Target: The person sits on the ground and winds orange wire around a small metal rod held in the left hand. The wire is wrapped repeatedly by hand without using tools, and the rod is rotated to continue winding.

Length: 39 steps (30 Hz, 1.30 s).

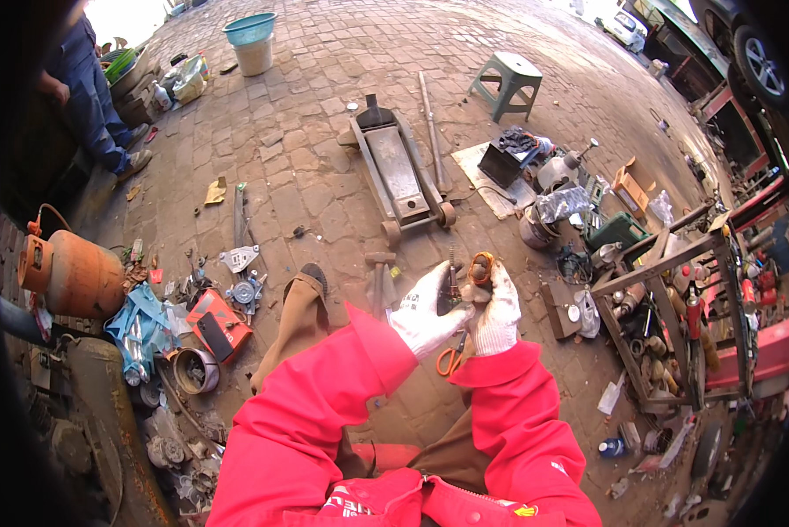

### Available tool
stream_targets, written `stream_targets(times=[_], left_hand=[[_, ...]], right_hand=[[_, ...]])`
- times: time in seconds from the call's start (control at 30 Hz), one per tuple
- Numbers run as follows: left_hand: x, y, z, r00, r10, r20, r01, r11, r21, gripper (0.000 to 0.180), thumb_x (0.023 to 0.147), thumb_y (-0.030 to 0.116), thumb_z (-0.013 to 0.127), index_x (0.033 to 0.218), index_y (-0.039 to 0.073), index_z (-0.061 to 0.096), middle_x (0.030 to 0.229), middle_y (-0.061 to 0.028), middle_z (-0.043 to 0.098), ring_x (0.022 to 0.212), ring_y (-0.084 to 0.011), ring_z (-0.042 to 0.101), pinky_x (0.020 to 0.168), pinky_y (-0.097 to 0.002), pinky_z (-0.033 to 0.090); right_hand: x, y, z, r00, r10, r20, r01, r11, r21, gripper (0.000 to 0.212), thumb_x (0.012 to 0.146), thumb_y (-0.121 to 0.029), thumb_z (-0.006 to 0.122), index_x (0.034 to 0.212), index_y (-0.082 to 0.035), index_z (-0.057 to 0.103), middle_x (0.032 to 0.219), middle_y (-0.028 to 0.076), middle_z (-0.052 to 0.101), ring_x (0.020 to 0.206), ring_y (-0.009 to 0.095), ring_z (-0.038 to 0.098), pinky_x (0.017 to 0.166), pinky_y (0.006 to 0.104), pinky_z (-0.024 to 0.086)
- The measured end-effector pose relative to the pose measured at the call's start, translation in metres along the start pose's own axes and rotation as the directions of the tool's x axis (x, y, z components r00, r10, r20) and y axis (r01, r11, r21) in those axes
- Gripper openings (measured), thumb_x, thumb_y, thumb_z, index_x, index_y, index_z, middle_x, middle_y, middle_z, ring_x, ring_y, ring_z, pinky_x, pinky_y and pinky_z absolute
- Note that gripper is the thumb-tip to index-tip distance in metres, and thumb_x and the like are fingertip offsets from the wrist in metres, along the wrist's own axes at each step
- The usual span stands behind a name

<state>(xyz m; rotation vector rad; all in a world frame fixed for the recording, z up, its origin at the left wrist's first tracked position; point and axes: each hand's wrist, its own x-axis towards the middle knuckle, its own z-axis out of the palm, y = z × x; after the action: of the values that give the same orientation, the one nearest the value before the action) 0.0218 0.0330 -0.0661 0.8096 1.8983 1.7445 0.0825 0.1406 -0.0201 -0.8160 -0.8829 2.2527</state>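
Both my hands wear white work gloves and are close together in front of me. My left hand (425, 314) is closed round a dark slim part (451, 283) with a thin rod standing up from it. In my right hand (498, 312) is a round metal part with a copper-orange ring (480, 267) at its top. The fingertips of both hands nearly meet; what lies between them is too small to make out. Just below are the orange handles of a tool (450, 361), partly hidden by my hands. A hammer (378, 274) lies on the bricks to the left.
Ahead stands a floor jack (396, 171) with a long bar (431, 132) beside it. A green stool (508, 83) is farther back. At right are a metal frame (666, 299) and scattered parts. An orange gas cylinder (82, 274) and red box (220, 325) lie left. A person (91, 88) stands far left.
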Motion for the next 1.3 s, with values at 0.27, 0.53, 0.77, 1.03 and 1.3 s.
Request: stream_targets(times=[0.27, 0.53, 0.77, 1.03, 1.3], left_hand=[[-0.008, 0.035, 0.000, 0.996, -0.082, -0.017, 0.060, 0.843, -0.535, 0.054, 0.079, 0.005, 0.074, 0.127, 0.003, 0.050, 0.112, -0.0072, 0.059, 0.097, -0.0171, 0.059, 0.084, -0.0302, 0.050], [-0.010, 0.050, -0.025, 0.989, -0.101, 0.106, 0.146, 0.762, -0.632, 0.074, 0.083, 0.004, 0.071, 0.146, 0.004, 0.032, 0.129, -0.0111, 0.052, 0.109, -0.0175, 0.058, 0.087, -0.0303, 0.052], [-0.012, 0.049, -0.033, 0.987, -0.092, 0.129, 0.150, 0.806, -0.573, 0.076, 0.081, 0.004, 0.070, 0.147, 0.001, 0.033, 0.124, -0.0114, 0.050, 0.106, -0.0153, 0.055, 0.087, -0.0300, 0.050], [-0.013, 0.057, -0.049, 0.977, -0.158, 0.141, 0.212, 0.707, -0.674, 0.069, 0.079, 0.001, 0.064, 0.144, 0.004, 0.040, 0.112, -0.0073, 0.057, 0.092, -0.0148, 0.059, 0.076, -0.0278, 0.051], [-0.006, 0.063, -0.068, 0.987, -0.152, 0.046, 0.134, 0.644, -0.753, 0.066, 0.079, 0.004, 0.066, 0.140, -0.001, 0.041, 0.102, -0.0096, 0.062, 0.075, -0.0127, 0.060, 0.062, -0.0253, 0.048]], right_hand=[[-0.010, 0.011, 0.003, 0.973, -0.175, 0.148, 0.197, 0.969, -0.152, 0.027, 0.097, -0.024, 0.061, 0.113, -0.002, 0.064, 0.093, 0.007, 0.070, 0.072, 0.012, 0.063, 0.065, 0.0262, 0.055], [0.009, 0.015, -0.002, 0.753, -0.539, 0.378, 0.607, 0.347, -0.715, 0.026, 0.090, -0.016, 0.064, 0.109, 0.003, 0.064, 0.087, 0.011, 0.065, 0.078, 0.021, 0.063, 0.071, 0.0319, 0.050], [0.006, -0.009, 0.001, 0.635, -0.365, 0.681, 0.771, 0.242, -0.589, 0.028, 0.088, -0.010, 0.061, 0.112, 0.003, 0.063, 0.090, 0.017, 0.064, 0.078, 0.028, 0.064, 0.075, 0.0368, 0.051], [-0.001, -0.008, 0.012, 0.630, -0.390, 0.671, 0.772, 0.225, -0.594, 0.033, 0.084, -0.002, 0.062, 0.116, 0.003, 0.063, 0.102, 0.016, 0.066, 0.091, 0.024, 0.066, 0.084, 0.0355, 0.052], [0.014, -0.011, 0.001, 0.686, -0.375, 0.624, 0.719, 0.213, -0.662, 0.035, 0.081, -0.001, 0.069, 0.115, 0.005, 0.062, 0.100, 0.014, 0.068, 0.089, 0.022, 0.067, 0.084, 0.0332, 0.053]])
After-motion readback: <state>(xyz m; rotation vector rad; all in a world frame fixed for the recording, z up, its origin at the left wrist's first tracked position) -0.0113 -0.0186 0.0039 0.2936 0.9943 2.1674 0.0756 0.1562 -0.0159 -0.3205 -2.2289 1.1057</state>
